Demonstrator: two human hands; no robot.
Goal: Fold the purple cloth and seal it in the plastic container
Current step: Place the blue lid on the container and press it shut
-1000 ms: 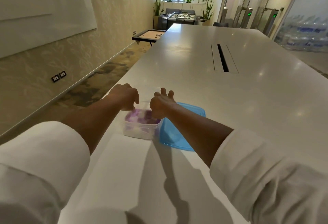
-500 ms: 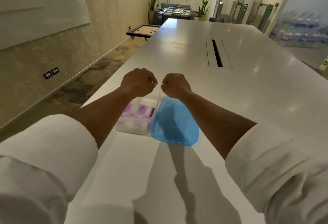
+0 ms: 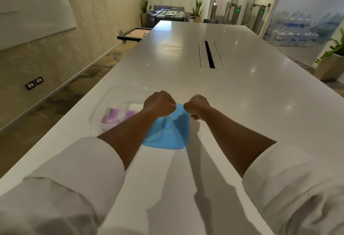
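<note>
A clear plastic container (image 3: 104, 104) stands open near the table's left edge. The folded purple and white cloth (image 3: 119, 115) lies inside it. The blue lid (image 3: 167, 136) rests flat on the table just right of the container. My left hand (image 3: 160, 103) is a closed fist over the lid's far left corner, beside the container. My right hand (image 3: 197, 106) is also a fist, over the lid's far right corner. Nothing shows in either fist. Whether they touch the lid cannot be told.
The long white table (image 3: 204, 89) stretches ahead, with a cable slot (image 3: 209, 55) in its middle. Its left edge runs close to the container, with floor below. My white sleeves fill the near corners.
Both hands left the container, where they rested on the cloth, and closed into fists. They have since shifted right, from over the container to over the lid's far edge.
</note>
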